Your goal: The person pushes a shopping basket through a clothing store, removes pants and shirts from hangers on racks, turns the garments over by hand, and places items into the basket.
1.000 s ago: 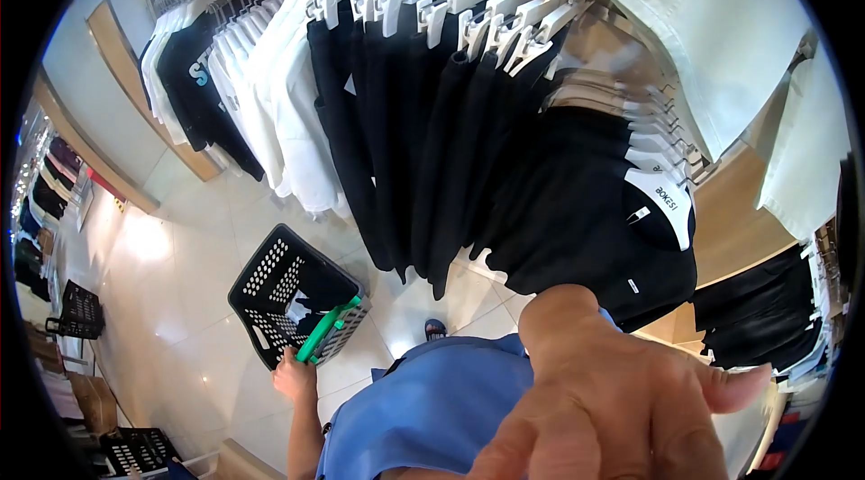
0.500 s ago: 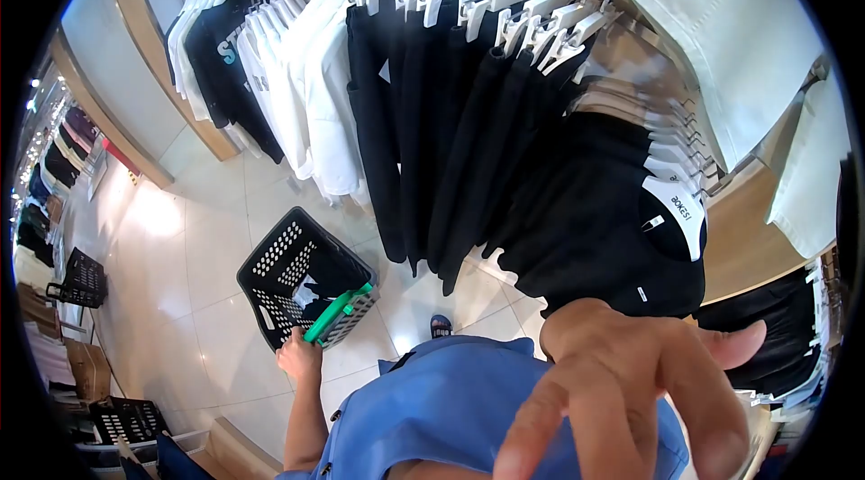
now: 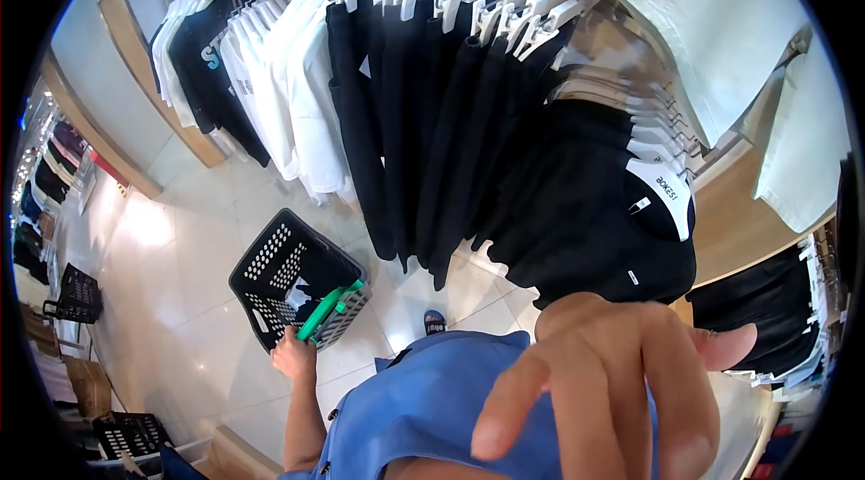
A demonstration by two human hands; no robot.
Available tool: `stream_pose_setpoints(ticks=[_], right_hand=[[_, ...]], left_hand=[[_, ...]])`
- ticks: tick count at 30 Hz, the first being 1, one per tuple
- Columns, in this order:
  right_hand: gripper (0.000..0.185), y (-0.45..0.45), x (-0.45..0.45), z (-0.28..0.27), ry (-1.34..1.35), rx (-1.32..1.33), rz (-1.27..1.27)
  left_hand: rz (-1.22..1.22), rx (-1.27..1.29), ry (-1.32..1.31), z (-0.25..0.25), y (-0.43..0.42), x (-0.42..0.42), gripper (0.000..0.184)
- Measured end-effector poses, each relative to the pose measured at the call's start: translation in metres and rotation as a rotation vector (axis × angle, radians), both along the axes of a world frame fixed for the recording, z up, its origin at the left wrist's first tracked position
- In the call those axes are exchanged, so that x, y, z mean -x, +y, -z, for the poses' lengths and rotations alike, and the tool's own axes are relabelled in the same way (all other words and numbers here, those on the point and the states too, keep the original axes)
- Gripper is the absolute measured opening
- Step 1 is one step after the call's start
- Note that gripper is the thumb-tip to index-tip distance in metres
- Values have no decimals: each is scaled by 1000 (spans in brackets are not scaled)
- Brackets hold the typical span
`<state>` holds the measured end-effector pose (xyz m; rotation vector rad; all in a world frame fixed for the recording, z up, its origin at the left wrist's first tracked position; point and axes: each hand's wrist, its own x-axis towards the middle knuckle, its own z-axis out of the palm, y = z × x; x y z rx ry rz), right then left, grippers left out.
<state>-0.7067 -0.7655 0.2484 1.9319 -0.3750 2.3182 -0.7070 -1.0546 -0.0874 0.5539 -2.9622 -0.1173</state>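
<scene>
My left hand (image 3: 295,354) is closed around the rim or green handle (image 3: 326,313) of a black shopping basket (image 3: 255,275); which of the two it grips is partly hidden. Inside the basket lies some dark and white cloth (image 3: 298,294). Close to the camera, my right hand (image 3: 622,381) is raised with its fingers spread and nothing in them. Beyond it hangs a black T-shirt (image 3: 595,228) on a white hanger (image 3: 662,192), nearest to that hand. Black trousers (image 3: 410,129) hang from white clip hangers to its left.
White shirts (image 3: 311,111) and a black printed top (image 3: 203,75) hang farther left. Pale trousers (image 3: 707,21) hang at the upper right. Folded-looking black garments (image 3: 757,318) are at the right. Other baskets (image 3: 77,293) stand on the tiled floor (image 3: 171,282) at left.
The view has shifted slightly, so the racks appear a little farther left. My right hand has moved slightly left and its fingers have drooped a little. My left hand keeps its hold.
</scene>
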Motion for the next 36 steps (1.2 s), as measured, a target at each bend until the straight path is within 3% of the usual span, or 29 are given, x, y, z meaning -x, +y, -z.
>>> stream_pose_setpoints(ticks=[1, 3, 6, 10, 11, 14, 21, 25, 33, 36], right_hand=[[59, -2, 0, 1, -22, 24, 56], [35, 24, -17, -14, -321, -191, 163], [8, 38, -18, -17, -272, -285, 195], [3, 57, -16, -23, -151, -473, 236], [14, 46, -17, -15, -167, -376, 437], [33, 26, -27, -30, -203, -444, 563], [43, 19, -23, -31, -109, -348, 322], [49, 24, -23, -26, -137, -347, 355], [18, 64, 16, 58, -506, -863, 1244], [15, 67, 32, 112, -676, -962, 1363]], left_hand=[[-5, 1, -7, 0, 0, 1, 19], [-12, -3, -6, -1, 0, 1, 19], [-5, -2, 1, -4, 3, 0, 20], [9, 6, 12, -2, 1, 0, 21], [8, 11, 9, -2, 0, 1, 21], [29, 19, 18, 6, -4, 0, 22], [20, 29, 7, 5, -2, 0, 21], [-4, 48, 38, 3, 0, 1, 21], [169, -18, 98, -2, -6, -5, 20], [227, -24, 139, 7, -10, -6, 22]])
